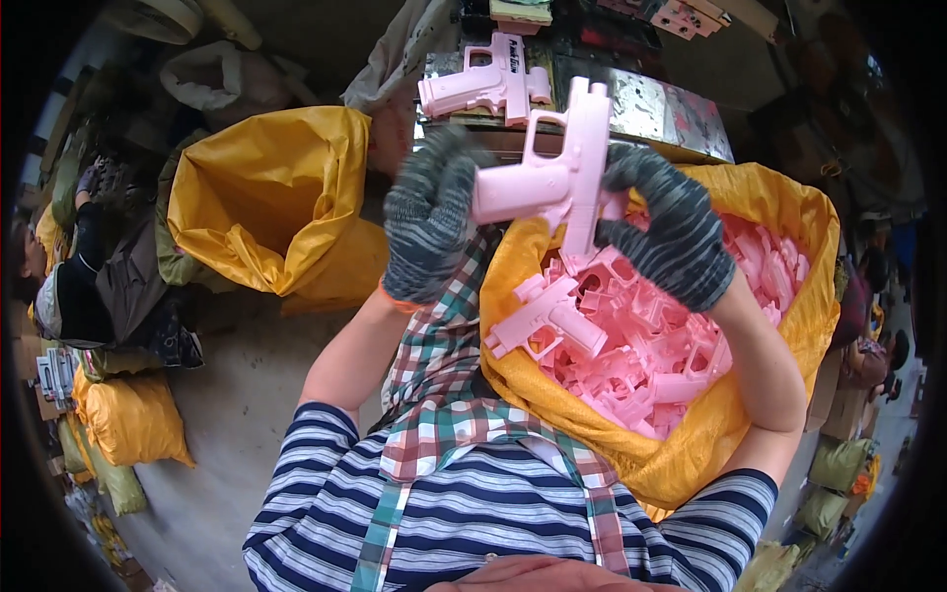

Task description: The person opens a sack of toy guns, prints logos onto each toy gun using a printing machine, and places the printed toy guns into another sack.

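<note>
At the far left edge another person point(69, 286) sits low among stuffed yellow sacks point(128, 419). Right of them an open yellow bag point(266, 197) gapes, its mouth turned up. The left hand point(429, 217), in a grey knit glove, is closed on the barrel end of a pink plastic toy pistol point(552, 178), held up in the middle of the view. The right hand point(671, 232), gloved alike, grips the pistol's handle. Just beyond them a second pink toy pistol point(488, 84) lies on a shiny metal work surface point(671, 113). Below the hands, to the right, a large yellow sack point(789, 326) stands open, heaped with pink pistol parts point(641, 345).
</note>
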A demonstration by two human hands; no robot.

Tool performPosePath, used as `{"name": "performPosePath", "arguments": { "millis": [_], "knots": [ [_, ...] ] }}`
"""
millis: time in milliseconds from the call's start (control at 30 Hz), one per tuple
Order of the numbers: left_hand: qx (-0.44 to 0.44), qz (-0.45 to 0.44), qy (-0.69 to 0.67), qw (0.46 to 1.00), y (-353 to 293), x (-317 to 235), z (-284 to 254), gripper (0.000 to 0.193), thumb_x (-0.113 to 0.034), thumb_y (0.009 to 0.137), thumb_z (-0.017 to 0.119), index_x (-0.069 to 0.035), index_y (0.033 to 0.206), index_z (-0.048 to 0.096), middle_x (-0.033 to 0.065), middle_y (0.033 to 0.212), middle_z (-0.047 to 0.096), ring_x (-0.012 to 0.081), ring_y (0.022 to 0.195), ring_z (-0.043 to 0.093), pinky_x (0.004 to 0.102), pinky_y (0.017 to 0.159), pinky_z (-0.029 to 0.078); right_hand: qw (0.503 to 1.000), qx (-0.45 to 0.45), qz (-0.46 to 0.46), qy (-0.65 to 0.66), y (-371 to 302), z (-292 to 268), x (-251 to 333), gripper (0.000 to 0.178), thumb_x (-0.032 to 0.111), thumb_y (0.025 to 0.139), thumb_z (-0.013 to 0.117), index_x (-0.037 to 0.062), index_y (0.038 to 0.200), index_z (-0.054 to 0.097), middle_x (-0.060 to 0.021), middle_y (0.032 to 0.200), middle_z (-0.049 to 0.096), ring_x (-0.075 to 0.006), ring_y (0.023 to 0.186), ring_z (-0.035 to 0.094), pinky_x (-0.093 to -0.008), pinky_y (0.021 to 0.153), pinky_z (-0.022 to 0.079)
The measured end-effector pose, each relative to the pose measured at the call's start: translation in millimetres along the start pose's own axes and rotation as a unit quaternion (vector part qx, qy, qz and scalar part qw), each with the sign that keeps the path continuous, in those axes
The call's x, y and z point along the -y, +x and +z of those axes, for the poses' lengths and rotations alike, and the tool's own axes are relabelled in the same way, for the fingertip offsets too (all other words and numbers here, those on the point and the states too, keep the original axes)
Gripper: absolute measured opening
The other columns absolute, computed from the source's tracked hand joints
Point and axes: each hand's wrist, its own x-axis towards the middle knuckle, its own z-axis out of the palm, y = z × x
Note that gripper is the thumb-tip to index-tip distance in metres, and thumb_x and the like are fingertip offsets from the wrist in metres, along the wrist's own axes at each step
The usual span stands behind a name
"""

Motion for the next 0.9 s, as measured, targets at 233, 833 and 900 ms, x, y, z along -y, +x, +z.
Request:
{"name": "performPosePath", "arguments": {
  "millis": [233,833,900],
  "knots": [
    [0.054,-0.053,0.271,0.96,86.1,44.8,-17.4,0.053,-0.033,0.083,0.061,-0.007,0.127,0.046,0.0165,0.121,0.052,0.0334,0.111,0.049,0.0409,0.098,0.035,0.998,0.029,0.039,0.028,2.6,-23.2,-19.6,0.042,0.007,0.067,0.075,0.0024,0.105,0.058,-0.011,0.096,0.062,-0.0205,0.091,0.06,-0.0312,0.084,0.048],
    [0.039,-0.225,0.489,0.842,-66.8,63.5,-137.0,0.071,-0.028,0.073,0.07,0.001,0.13,0.038,0.0232,0.115,0.051,0.038,0.105,0.049,0.0448,0.093,0.037,0.99,0.05,-0.079,-0.103,108.4,43.7,-81.1,0.054,0.019,0.076,0.067,0.0125,0.127,0.049,-0.0146,0.128,0.049,-0.0304,0.118,0.046,-0.0354,0.101,0.037],
    [0.062,-0.241,0.466,0.849,-67.0,56.1,-124.8,0.069,-0.027,0.073,0.07,0.0,0.129,0.04,0.023,0.116,0.052,0.0379,0.108,0.048,0.0431,0.094,0.037,0.975,0.018,-0.06,-0.212,100.9,38.3,-64.8,0.055,0.019,0.077,0.067,0.0099,0.127,0.048,-0.0153,0.128,0.049,-0.031,0.117,0.047,-0.0344,0.1,0.037]
  ]
}}
